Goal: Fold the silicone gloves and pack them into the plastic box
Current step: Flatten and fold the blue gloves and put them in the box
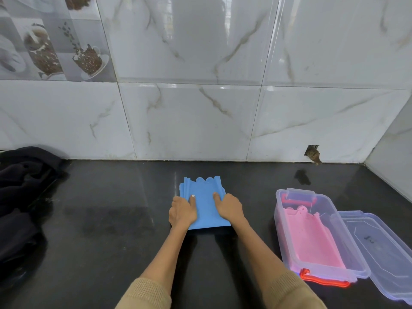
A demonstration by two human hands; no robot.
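A folded blue silicone glove (204,202) lies on the black counter (116,219), its scalloped edge pointing at the wall. My left hand (181,211) grips its left edge, thumb on top and fingers curled under the side. My right hand (229,207) grips the right edge the same way. To the right stands the clear plastic box (281,237) with red latches, open. A folded pink glove (310,239) lies flat inside it.
The box's clear lid (383,248) lies on the counter just right of the box. A heap of dark cloth (20,197) fills the counter's left end. A tiled marble wall (200,119) closes the back, with a side wall at the far right.
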